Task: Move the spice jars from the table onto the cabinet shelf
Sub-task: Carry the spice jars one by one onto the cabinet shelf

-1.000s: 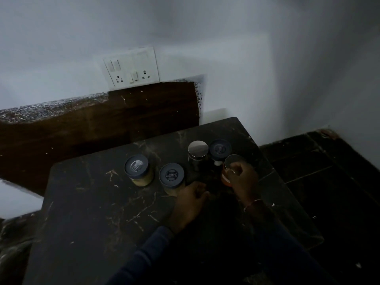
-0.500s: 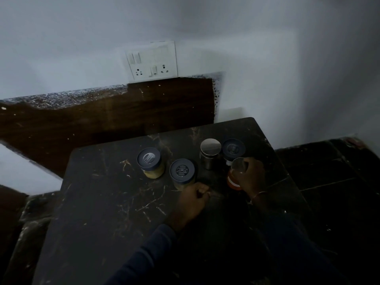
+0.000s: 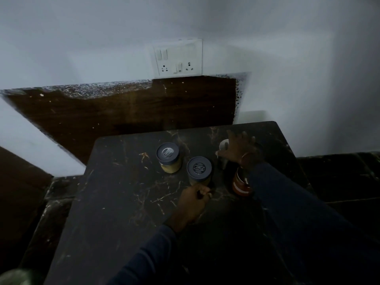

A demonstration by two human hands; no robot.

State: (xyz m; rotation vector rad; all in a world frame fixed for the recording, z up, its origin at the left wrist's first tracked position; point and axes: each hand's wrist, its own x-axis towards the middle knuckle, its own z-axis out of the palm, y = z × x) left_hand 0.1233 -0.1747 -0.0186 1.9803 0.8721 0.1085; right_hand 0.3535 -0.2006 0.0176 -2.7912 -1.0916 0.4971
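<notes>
Table (image 3: 123,202): dark marble top, carrying every jar in view; no cabinet shelf is showing, so nothing looks moved yet
Right hand (image 3: 239,150): reaching to about 1 o'clock of the table's middle, fingers spreading over the steel-lidded jar (image 3: 223,146) at the back of the cluster, probably to take it from above; whether they are gripping it I cannot tell
Red jar (image 3: 240,183): standing at 3 o'clock, partly hiding under the right sleeve (image 3: 287,202), likely passed over in favour of the farther jar
Left hand (image 3: 194,202): resting on the table at 6 o'clock of the near grey-lidded jar (image 3: 199,170), fingers curling together, holding nothing, seemingly waiting for its turn
Far grey-lidded jar (image 3: 168,158): sitting at 11 o'clock of the near one, yellowish contents, untouched
Wall socket (image 3: 177,57): sitting at 12 o'clock, above the table
</notes>
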